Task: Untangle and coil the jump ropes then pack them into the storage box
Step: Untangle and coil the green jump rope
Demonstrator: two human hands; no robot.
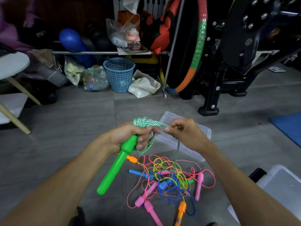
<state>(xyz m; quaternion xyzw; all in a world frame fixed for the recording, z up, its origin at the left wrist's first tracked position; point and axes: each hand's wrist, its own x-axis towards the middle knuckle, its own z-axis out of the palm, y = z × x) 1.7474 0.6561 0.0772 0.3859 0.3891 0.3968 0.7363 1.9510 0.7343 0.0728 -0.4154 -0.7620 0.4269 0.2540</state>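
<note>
My left hand [130, 137] grips a bright green jump-rope handle [114, 167] together with coiled loops of green-and-white braided rope [143, 123]. My right hand [182, 131] pinches the same rope just right of the coil; the rope's free length [176, 154] hangs down from it into a tangled pile of jump ropes [169, 180] on the floor, with pink, blue, orange and yellow cords and handles. A clear plastic storage box [169, 141] lies on the floor behind my hands, partly hidden by them.
A second clear plastic piece [280, 185] sits at the right edge. Black exercise equipment [228, 66], a colourful hoop [197, 51], a blue basket [119, 74], bags and a white stool [14, 66] line the back. A blue mat [288, 126] lies right.
</note>
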